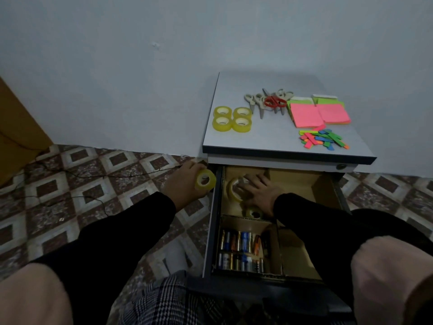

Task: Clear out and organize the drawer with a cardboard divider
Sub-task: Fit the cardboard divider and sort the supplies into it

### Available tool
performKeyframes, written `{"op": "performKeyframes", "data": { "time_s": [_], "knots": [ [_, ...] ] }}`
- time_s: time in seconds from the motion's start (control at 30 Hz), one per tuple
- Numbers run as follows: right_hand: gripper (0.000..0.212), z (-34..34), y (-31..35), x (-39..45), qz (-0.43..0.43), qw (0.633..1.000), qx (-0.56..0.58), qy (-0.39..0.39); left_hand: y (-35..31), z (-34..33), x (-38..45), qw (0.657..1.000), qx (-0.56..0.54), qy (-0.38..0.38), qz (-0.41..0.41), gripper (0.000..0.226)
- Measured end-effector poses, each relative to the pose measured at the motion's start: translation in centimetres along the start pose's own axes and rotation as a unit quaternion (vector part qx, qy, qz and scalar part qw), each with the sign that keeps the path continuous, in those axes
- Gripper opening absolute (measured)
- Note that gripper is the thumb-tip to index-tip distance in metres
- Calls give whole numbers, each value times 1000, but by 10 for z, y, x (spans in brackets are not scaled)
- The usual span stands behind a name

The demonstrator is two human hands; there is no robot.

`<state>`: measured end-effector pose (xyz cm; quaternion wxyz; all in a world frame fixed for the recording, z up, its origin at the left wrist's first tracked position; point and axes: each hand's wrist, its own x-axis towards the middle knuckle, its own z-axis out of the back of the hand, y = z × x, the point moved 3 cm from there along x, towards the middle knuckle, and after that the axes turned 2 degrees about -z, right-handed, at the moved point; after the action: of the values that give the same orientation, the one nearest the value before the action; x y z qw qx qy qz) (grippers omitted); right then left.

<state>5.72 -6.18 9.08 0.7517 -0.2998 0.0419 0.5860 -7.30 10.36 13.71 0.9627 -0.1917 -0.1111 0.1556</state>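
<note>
The drawer [216,221] stands pulled out, lined with a cardboard divider [248,219] that splits it into compartments. My left hand [185,181] grips a yellow tape roll [205,180] just outside the drawer's left wall. My right hand [260,191] reaches into the back left compartment, its fingers on a tape roll [234,188] lying there. A second roll [254,213] shows below that wrist. Several batteries [241,249] fill the front left compartment. The compartments on the right look bare.
On the cabinet top [269,139] sit several yellow tape rolls [232,118], several scissors [269,102], pink and green sticky note pads [318,113] and a pile of coloured tabs [323,139]. Cables [93,177] run over the tiled floor at left. My knees are at the bottom.
</note>
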Motion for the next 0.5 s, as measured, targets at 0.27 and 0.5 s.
{"op": "performKeyframes", "data": {
  "time_s": [0.27, 0.5],
  "knots": [
    [65, 5, 8, 1, 11, 998, -54, 25, 2, -8, 1, 1000, 19, 24, -4, 57],
    [60, 0, 7, -2, -19, 1000, -1, 9, -15, -15, 2, 997, 58, 55, -19, 56]
  ]
}}
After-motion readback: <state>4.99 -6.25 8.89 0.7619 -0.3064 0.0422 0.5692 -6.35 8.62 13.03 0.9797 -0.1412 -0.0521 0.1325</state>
